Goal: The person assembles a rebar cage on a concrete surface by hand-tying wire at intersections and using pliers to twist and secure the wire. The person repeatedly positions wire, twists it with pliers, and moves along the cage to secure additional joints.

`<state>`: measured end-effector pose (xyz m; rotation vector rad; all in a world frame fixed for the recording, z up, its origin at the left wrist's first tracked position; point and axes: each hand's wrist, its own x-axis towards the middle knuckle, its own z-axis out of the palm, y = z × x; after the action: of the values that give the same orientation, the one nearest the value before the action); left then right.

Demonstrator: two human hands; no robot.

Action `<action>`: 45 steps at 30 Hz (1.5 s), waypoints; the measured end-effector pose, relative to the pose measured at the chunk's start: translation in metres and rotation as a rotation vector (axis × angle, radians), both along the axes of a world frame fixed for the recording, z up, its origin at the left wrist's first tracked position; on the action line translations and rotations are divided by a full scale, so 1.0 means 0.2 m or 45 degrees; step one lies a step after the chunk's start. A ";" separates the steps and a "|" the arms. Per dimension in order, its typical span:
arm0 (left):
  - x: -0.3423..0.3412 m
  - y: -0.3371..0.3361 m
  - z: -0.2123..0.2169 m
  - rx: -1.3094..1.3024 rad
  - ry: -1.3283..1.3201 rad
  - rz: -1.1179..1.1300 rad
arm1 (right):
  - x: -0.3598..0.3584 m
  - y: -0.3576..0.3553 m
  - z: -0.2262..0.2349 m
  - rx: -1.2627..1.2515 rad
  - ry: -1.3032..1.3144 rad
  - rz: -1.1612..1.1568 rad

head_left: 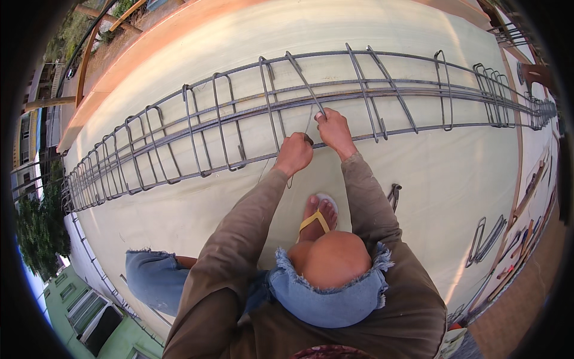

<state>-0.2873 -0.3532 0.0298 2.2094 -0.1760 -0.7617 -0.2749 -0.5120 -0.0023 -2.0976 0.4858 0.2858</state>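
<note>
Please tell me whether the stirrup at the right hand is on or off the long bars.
On: the stirrup crosses the long bars, reaching from the farthest one to the right hand.

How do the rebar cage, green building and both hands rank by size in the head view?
1. Rebar cage
2. Green building
3. Left hand and right hand: too alike to rank.

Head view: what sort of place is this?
Likely an outdoor construction site, possibly a raised deck: a long rebar cage spans a pale deck, loose stirrups lie at right, and a green building shows beyond the edge.
</note>
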 end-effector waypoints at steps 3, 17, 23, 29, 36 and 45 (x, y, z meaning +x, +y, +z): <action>-0.01 0.02 0.00 -0.054 0.028 0.022 | -0.02 0.03 0.01 -0.187 -0.037 -0.208; 0.01 0.05 0.01 -0.158 0.086 0.026 | 0.03 -0.22 0.07 0.260 0.200 0.052; 0.00 0.04 0.03 -0.087 0.082 -0.007 | -0.01 -0.07 0.05 0.163 0.042 -0.036; 0.00 0.04 0.04 -0.131 0.151 0.036 | -0.02 -0.08 0.07 0.217 0.078 0.009; -0.01 0.05 0.03 -0.179 0.134 0.037 | -0.08 -0.19 0.15 -0.320 -0.379 -0.226; -0.01 0.05 0.04 -0.145 0.110 0.020 | -0.07 -0.60 0.05 -0.140 -0.052 -0.219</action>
<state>-0.2885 -0.3441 0.0371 2.0640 -0.1549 -0.8164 -0.2891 -0.6312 0.0068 -2.1471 0.6663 0.1184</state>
